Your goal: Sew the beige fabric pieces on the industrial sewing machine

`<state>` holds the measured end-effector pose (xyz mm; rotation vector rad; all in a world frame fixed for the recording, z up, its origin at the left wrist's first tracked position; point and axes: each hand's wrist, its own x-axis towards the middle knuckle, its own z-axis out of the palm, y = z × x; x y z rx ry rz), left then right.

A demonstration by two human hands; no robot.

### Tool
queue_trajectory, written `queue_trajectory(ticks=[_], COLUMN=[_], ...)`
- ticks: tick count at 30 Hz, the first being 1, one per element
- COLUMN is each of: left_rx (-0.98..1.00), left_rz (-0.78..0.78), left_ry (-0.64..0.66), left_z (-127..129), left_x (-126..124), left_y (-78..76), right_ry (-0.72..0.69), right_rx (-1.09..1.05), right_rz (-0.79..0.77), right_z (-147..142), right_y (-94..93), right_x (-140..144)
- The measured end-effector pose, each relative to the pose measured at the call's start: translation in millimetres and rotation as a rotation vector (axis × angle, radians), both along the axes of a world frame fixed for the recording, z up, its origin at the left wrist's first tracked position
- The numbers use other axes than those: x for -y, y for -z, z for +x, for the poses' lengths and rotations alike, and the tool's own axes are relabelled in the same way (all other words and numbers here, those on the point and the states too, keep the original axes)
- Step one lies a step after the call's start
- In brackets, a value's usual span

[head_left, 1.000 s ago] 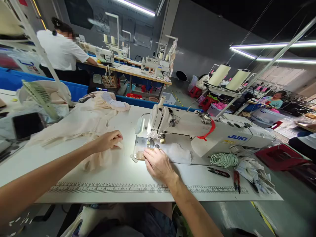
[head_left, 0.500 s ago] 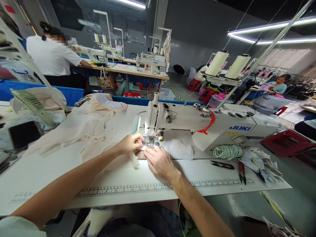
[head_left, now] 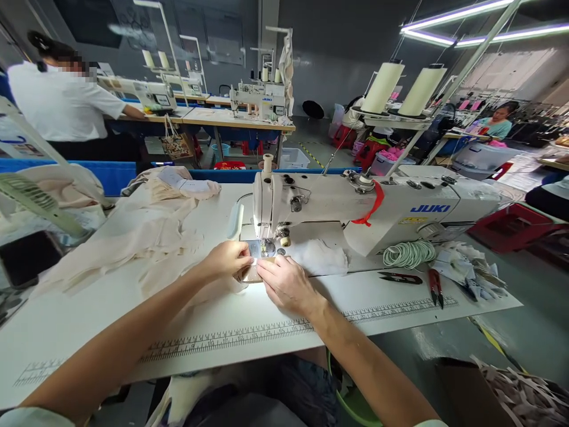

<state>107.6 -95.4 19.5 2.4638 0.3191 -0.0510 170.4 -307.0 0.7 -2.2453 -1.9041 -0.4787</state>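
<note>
Our two hands work close together at the front of the sewing machine point(head_left: 311, 198), just before its lit needle. The thumb and forefinger of our left hand point(head_left: 230, 258) are pressed together, pinching the edge of a small pale cloth point(head_left: 255, 261); it lies between our fingertips beside the metal plate point(head_left: 252, 247), mostly hidden by the hands. Our right hand point(head_left: 287, 283) rests palm down, its fingers close together and stretched toward the same spot, the tips over a brown strip point(head_left: 251, 274); we cannot tell whether they pinch the cloth too or only press on it. To the right of the needle, a crumpled white cloth point(head_left: 322, 256) lies under the machine's arm, from which a red ribbon point(head_left: 371, 204) hangs. Further right, on the white surface point(head_left: 351, 347), we have a coil of pale green cord point(head_left: 409, 255), black snips point(head_left: 400, 277), red-handled snips point(head_left: 436, 287) and a heap of scraps point(head_left: 469, 267). To our left, loose beige fabric point(head_left: 133, 249) spreads over the surface, with a phone point(head_left: 26, 258) and a green fan point(head_left: 42, 204) beyond it. A ruler scale point(head_left: 249, 339) runs along the near edge. Across from us, a person in a white shirt point(head_left: 62, 110) sits at another machine point(head_left: 153, 95).
</note>
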Motion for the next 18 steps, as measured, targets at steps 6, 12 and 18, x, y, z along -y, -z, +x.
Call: queue_trajectory(ticks=[6, 12, 18], left_rx=[0.015, 0.061, 0.02], left_rz=[-0.346, -0.16, -0.061], left_ry=[0.034, -0.001, -0.026], left_z=[1, 1, 4], left_x=[5, 11, 12], left_y=[3.7, 7.3, 3.3], right_ry=[0.016, 0.028, 0.103], right_rx=[-0.012, -0.083, -0.154], right_rz=[-0.03, -0.01, 0.127], right_z=[-1, 2, 10], right_y=[-1.9, -4.2, 1.1], right_x=[-2, 4, 9])
